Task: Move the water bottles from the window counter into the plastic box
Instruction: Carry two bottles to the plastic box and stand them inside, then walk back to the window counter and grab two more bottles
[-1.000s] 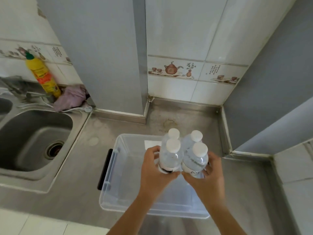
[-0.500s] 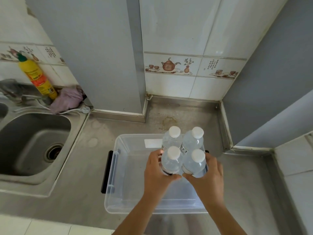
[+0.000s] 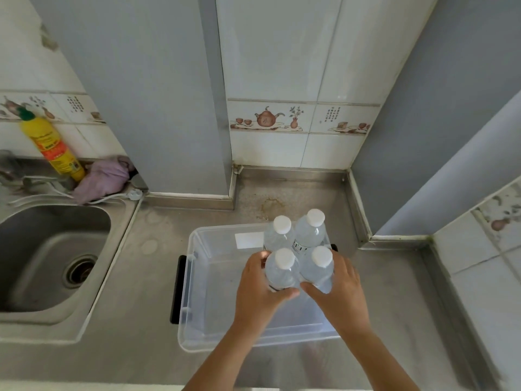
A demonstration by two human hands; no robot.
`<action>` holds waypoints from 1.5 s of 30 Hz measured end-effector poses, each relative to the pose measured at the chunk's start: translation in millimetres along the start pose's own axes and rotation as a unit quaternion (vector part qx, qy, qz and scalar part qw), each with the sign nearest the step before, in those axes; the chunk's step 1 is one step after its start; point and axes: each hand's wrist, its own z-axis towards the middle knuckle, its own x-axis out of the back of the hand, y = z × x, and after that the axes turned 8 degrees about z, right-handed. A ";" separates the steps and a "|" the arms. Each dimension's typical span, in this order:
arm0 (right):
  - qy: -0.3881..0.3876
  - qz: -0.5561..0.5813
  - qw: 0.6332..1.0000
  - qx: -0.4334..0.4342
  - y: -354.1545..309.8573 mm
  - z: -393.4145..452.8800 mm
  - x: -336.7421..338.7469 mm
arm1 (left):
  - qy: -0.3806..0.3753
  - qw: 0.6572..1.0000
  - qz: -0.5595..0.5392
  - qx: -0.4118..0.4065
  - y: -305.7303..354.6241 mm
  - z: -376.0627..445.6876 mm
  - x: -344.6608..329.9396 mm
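The water bottles (image 3: 298, 249), four clear ones with white caps, stood upright in a tight two-by-two cluster, held between both hands over the right part of the plastic box (image 3: 214, 292). Whether their bases touched the box floor or hung above it could not be told, since the hands and the bottles themselves hid that spot. The left hand (image 3: 260, 289) curled its fingers round the near-left bottle, thumb lying across the front low down. The right hand (image 3: 337, 286) wrapped the near-right bottle the same way, its thumb pointing inward and almost meeting the left thumb. The two far bottles were pressed against the near pair; one showed a label with dark print.

The plastic box was clear, without a lid, with a black handle (image 3: 177, 289) on its left end and a white sticker on its far wall. It rested on the steel desk (image 3: 141, 362), in the recess between grey wall panels. A rusty stain (image 3: 272, 206) marked the desk just beyond the box. To the left lay a steel sink (image 3: 42, 255) with a round drain. Behind the sink leaned a yellow bottle (image 3: 53, 148) with a green cap, beside a crumpled purple cloth (image 3: 103, 179).
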 end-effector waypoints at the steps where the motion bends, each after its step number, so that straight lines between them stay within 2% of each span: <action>1: -0.003 0.007 1.000 -0.010 -3.1 -2.0 2.9 | -0.001 1.000 -0.002 -0.005 1.7 -1.5 3.0; 5: -0.013 0.007 0.998 -0.055 -13.0 -15.5 14.6 | 0.018 0.998 0.024 -0.050 9.8 -8.2 17.9; 9: 0.029 -0.036 0.998 -0.045 -24.2 -36.5 26.4 | 0.048 0.986 0.065 -0.149 21.3 -17.7 30.8; 14: 0.098 -0.114 0.988 -0.032 -33.1 -71.4 38.3 | 0.075 0.933 0.169 -0.310 34.8 -29.9 40.0; 18: 0.154 -0.158 0.975 -0.034 -37.9 -100.9 53.1 | 0.050 0.886 0.237 -0.395 40.5 -43.6 35.6; 24: 0.177 -0.177 0.964 -0.091 -29.1 -156.3 78.4 | 0.001 0.843 0.262 -0.469 51.1 -70.7 15.1; 32: 0.247 -0.192 0.936 -0.157 -18.6 -245.1 118.0 | -0.064 0.808 0.273 -0.518 78.2 -127.5 -25.7; 36: 0.273 -0.210 0.917 -0.202 -12.9 -310.5 142.0 | -0.106 0.789 0.253 -0.549 102.3 -186.1 -51.2; 45: 0.340 -0.248 0.847 -0.324 -4.5 -479.0 188.5 | -0.191 0.709 0.230 -0.638 129.6 -344.4 -111.6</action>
